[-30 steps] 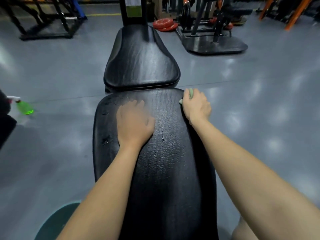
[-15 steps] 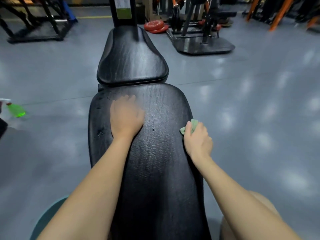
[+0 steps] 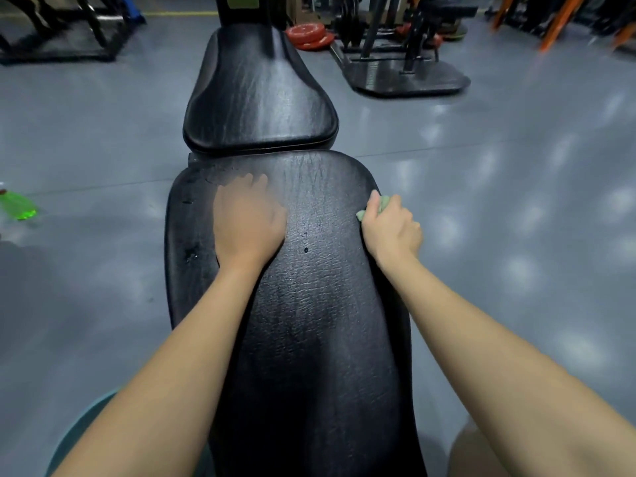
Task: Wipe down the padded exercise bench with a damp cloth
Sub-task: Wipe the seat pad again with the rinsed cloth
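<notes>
We look down on a gym floor.
We see a smooth grey floor point(image 3: 516, 208) with soft blotches of reflected light on its right side. Along the far edge are a black rack frame point(image 3: 99, 32) on the left, stacked red weight plates point(image 3: 308, 34) beside a black machine base point(image 3: 413, 79), and orange frames point(image 3: 557, 24) on the right. A green spray bottle point(image 3: 15, 206) sits at the left edge.

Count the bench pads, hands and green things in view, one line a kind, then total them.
Bench pads: 2, near pad and far pad.
Hands: 2, left hand resting on the near pad, right hand gripping the cloth.
Green things: 2, the cloth and a bottle on the floor.
Total: 6
</notes>
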A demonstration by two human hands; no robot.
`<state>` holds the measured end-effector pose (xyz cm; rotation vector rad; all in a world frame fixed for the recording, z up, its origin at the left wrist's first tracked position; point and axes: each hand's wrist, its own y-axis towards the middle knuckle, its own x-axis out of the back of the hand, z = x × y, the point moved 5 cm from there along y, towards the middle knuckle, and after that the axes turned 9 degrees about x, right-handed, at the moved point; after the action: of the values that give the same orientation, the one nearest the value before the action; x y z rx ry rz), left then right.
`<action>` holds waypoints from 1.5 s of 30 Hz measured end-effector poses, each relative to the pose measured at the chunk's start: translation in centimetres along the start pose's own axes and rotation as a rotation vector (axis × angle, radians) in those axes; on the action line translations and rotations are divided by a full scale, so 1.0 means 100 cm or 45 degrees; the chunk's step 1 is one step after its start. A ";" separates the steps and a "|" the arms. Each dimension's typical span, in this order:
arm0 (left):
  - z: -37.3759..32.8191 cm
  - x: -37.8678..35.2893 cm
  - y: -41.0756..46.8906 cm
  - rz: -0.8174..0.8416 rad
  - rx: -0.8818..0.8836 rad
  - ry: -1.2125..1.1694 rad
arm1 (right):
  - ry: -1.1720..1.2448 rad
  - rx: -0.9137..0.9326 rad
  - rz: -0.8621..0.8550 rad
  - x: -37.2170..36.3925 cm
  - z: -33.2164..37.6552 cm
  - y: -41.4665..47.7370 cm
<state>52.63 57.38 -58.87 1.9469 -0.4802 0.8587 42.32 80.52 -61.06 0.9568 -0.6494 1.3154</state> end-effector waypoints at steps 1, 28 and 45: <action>0.000 0.000 0.000 0.000 -0.003 -0.003 | 0.000 0.002 -0.007 0.000 0.006 0.010; -0.001 0.003 0.001 0.029 0.023 -0.011 | 0.013 0.078 -0.013 0.000 -0.001 -0.014; 0.002 0.003 -0.001 0.024 -0.022 -0.041 | 0.062 -0.065 -0.037 0.003 -0.049 -0.105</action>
<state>52.98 57.27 -58.73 1.9460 -0.5239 0.8339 52.04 85.07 -65.35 0.8869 -0.6264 1.2867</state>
